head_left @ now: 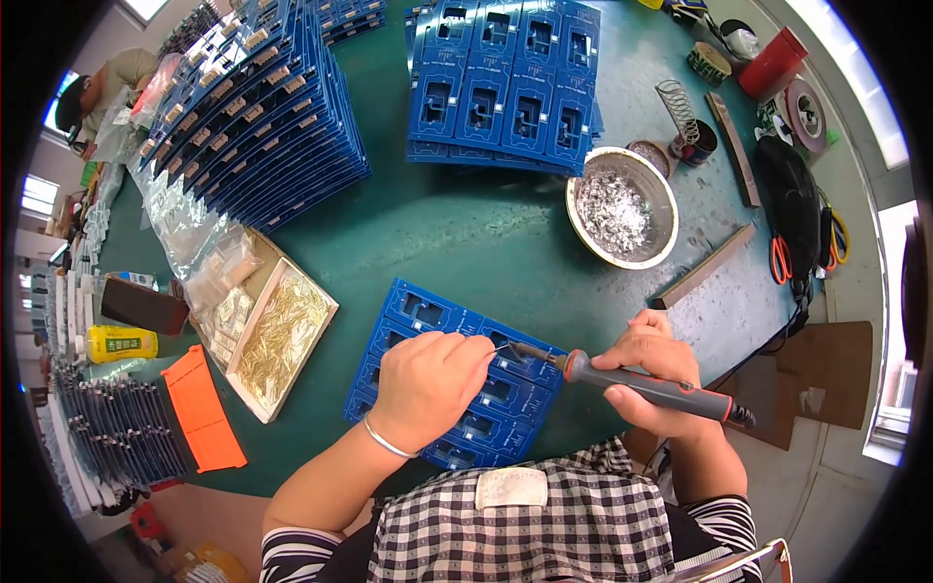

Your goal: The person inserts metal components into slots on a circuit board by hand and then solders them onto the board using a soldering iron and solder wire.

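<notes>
A blue circuit board panel (525,418) with rectangular cut-outs lies tilted on the table in front of me. In my right hand (656,369) is a grey soldering iron (661,391) with red trim, its tip pointing left over the panel's upper right part. My left hand (428,384), wearing a bracelet, hovers over the panel with thumb and fingers pinched together. A thin bright wire (501,347), which looks like solder, sticks out of that pinch and reaches close to the iron's tip. Whether wire and tip touch is too small to tell.
Stacked blue panels (262,126) rise at the far left; another pile (501,87) lies at the back. A bowl of metal scraps (622,209) stands right of centre. Left is a tray of thin metal pins (282,330), beside an orange plastic piece (202,408). Scissors (780,258) lie far right.
</notes>
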### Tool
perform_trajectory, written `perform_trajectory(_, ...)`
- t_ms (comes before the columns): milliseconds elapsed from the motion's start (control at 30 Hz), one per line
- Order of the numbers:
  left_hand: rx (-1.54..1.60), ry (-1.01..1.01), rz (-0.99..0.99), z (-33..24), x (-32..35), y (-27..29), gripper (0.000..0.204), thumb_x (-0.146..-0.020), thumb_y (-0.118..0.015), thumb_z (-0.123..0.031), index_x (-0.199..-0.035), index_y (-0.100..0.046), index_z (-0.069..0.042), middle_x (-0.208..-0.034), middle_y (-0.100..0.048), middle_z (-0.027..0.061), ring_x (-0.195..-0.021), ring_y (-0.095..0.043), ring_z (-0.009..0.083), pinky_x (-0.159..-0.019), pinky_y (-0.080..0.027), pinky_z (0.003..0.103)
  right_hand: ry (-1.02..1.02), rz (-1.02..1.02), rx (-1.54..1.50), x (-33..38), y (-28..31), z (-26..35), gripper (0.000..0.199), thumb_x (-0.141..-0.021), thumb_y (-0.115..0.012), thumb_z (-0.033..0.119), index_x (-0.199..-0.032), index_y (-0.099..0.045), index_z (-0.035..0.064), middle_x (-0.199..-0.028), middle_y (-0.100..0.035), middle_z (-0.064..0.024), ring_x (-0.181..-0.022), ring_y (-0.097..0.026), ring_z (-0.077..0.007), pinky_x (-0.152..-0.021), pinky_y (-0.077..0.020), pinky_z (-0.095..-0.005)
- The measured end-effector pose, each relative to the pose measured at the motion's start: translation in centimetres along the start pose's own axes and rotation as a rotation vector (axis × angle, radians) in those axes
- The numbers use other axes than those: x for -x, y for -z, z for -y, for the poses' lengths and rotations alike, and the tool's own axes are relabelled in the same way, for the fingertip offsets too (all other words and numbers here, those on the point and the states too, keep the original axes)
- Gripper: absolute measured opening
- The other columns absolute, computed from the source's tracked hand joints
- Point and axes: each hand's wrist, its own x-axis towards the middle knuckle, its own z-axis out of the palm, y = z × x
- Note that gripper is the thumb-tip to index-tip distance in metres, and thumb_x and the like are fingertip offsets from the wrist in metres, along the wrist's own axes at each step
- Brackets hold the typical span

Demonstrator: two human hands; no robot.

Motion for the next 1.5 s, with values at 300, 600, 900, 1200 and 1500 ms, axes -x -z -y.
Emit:
perform_trajectory(300,0.012,0.026,-0.049,-0.2,0.0,0.3,0.011,-0.076,-0.069,-0.007,-0.084,-0.062,-0.006,-0.072,-0.063,0.0078,-0.065,-0.061,0.0265,-0.059,-0.049,0.036,0.02,0.043,0.009,-0.4,0.5,0.5,0.022,-0.072,-0.068,0.022,-0.089,-0.068,0.0083,-0.077,-0.066,-0.0034,-0.068,-0.057,-0.0179,-0.09,-0.0345,-0.0391)
perform_trajectory(600,0.083,0.002,-0.003,-1.7,1.3,-0.4,0.013,-0.073,-0.066,-0.001,-0.084,-0.059,-0.005,-0.071,-0.061,0.0098,-0.064,-0.06,0.0277,-0.059,-0.049,0.036,-0.01,-0.014,-0.024,1.7,1.2,0.4,0.021,-0.073,-0.068,0.024,-0.087,-0.068,0.0081,-0.074,-0.066,-0.0026,-0.066,-0.056,-0.0162,-0.091,-0.034,-0.0381)
perform_trajectory(900,0.025,-0.028,0.0,-1.5,0.7,-1.3,0.014,-0.073,-0.066,-0.002,-0.083,-0.059,-0.005,-0.07,-0.06,0.0088,-0.064,-0.06,0.0274,-0.059,-0.048,0.037,0.005,-0.015,0.0,1.9,0.6,0.3,0.022,-0.071,-0.069,0.022,-0.087,-0.068,0.0075,-0.078,-0.067,-0.0036,-0.067,-0.056,-0.0177,-0.09,-0.0353,-0.0389)
perform_trajectory(1200,-0.066,-0.005,-0.059,-2.3,2.0,1.1,0.011,-0.07,-0.07,-0.005,-0.077,-0.063,-0.009,-0.062,-0.056,0.0043,-0.056,-0.054,0.0229,-0.052,-0.043,0.034,0.033,-0.049,-0.004,3.0,0.5,0.7,0.022,-0.07,-0.069,0.022,-0.086,-0.068,0.0071,-0.071,-0.063,-0.0034,-0.065,-0.056,-0.0176,-0.089,-0.0358,-0.0394)
perform_trajectory(1500,0.001,0.004,-0.064,-2.8,4.2,0.2,0.011,-0.068,-0.072,-0.005,-0.076,-0.064,-0.009,-0.063,-0.057,0.0032,-0.056,-0.053,0.0215,-0.051,-0.042,0.033,0.022,-0.011,-0.07,3.3,-1.2,0.9,0.021,-0.073,-0.07,0.024,-0.086,-0.068,0.0078,-0.07,-0.063,-0.0032,-0.064,-0.057,-0.0169,-0.088,-0.0361,-0.0383)
